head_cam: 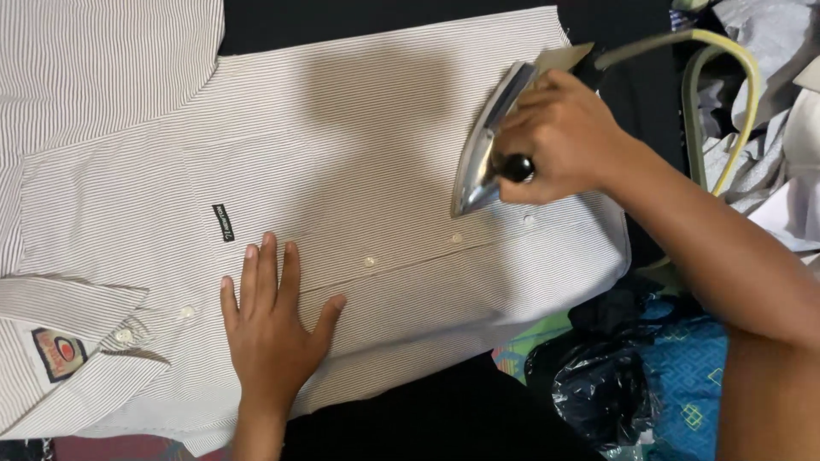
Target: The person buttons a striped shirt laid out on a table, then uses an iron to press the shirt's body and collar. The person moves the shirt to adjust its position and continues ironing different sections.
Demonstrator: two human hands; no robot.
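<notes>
1. Left hand [269,329]: we press it flat, palm down and fingers spread, on one striped shirt [342,154], just below the button placket.
2. Right hand [559,141]: we close it around the black handle of one iron [485,154], which is tipped up on its edge so its shiny soleplate faces left, its tip close to the cloth.
3. We count one shirt, spread front-up on a dark surface [427,418], its collar [68,341] at lower left.
4. We count three white buttons along the placket; one button [370,261] sits between our two hands.
5. We see one small dark label [224,222] on the chest, above the left hand.
6. One yellowish cord [739,68] curves away from the iron's rear at upper right.
7. One black plastic bag [589,384] lies on blue patterned cloth [683,376] at lower right.
</notes>
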